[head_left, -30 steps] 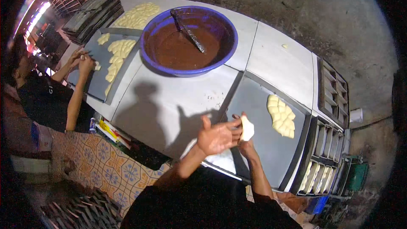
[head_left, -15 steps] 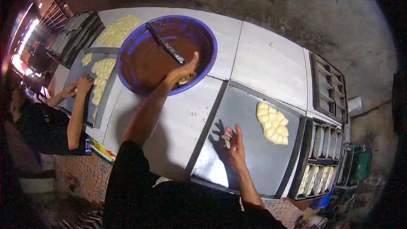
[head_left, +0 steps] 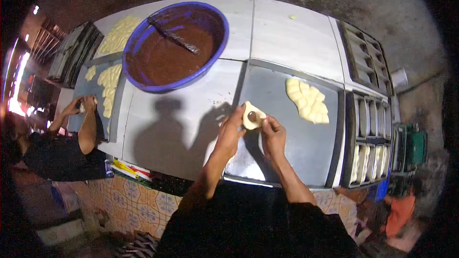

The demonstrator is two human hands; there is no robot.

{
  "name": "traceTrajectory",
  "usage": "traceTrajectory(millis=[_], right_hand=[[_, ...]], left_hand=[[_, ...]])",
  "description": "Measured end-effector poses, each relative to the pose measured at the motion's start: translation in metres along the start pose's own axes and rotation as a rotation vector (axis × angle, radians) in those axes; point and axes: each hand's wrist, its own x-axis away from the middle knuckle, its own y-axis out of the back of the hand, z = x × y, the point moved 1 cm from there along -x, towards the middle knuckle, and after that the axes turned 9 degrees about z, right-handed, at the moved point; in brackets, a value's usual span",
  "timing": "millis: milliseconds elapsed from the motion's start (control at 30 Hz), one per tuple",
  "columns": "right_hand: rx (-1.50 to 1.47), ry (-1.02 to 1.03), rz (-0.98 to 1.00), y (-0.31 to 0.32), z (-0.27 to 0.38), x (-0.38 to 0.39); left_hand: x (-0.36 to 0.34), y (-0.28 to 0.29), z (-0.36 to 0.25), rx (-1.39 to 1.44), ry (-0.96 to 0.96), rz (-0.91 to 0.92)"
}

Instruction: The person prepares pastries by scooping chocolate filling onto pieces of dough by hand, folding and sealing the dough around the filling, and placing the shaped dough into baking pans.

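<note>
A flattened piece of pale dough (head_left: 249, 120) with a dab of brown filling in its middle is held up over the left side of a metal tray (head_left: 306, 155). My left hand (head_left: 230, 134) grips its left edge. With thumb and fingers, my right hand (head_left: 273, 136) pinches the right edge. On the tray, beyond my right hand, lies a cluster of dough pieces (head_left: 307, 100). A blue basin (head_left: 224, 43) of brown filling (head_left: 172, 57) stands to the far left, a dark, smeared stick-like tool (head_left: 173, 37) resting across it.
At the left, a co-worker's hands (head_left: 83, 105) handle dough over another tray (head_left: 88, 83). Dough pieces (head_left: 119, 34) lie behind it, near stacked dark pans (head_left: 71, 55). Baking tins (head_left: 366, 57) line the right edge; the nearer tins (head_left: 370, 162) hold dough.
My left hand has come back from the basin to the tray, bringing filling onto the dough. My right hand has risen to meet it and now pinches the dough. The whole view has shifted.
</note>
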Motion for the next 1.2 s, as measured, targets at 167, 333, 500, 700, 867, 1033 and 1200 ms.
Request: traceTrajectory(millis=[167, 333, 500, 700, 867, 1033, 1200], right_hand=[[0.951, 0.521, 0.162, 0.018, 0.016, 0.034], [0.366, 0.384, 0.036, 0.038, 0.024, 0.045], [0.663, 0.31, 0.195, 0.032, 0.045, 0.069], [0.538, 0.093, 0.062, 0.052, 0.024, 0.08], [-0.075, -0.597, 0.56, 0.068, 0.013, 0.073], [0.42, -0.022, 0.173, 0.09, -0.004, 0.064], [0.66, 0.105, 0.072, 0.129, -0.018, 0.044]], left_hand=[[0.028, -0.01, 0.026, -0.55, -0.202, 0.138], [0.042, -0.025, 0.042, -0.329, -0.238, 0.25], [0.038, -0.015, 0.073, -0.23, -0.163, 0.216], [0.042, -0.018, 0.098, -0.538, -0.274, 0.177], [0.042, -0.011, 0.094, -0.345, -0.381, 0.336], [0.04, -0.006, 0.087, -0.371, -0.633, 0.188], [0.022, 0.023, 0.09, -0.472, -0.435, 0.073]])
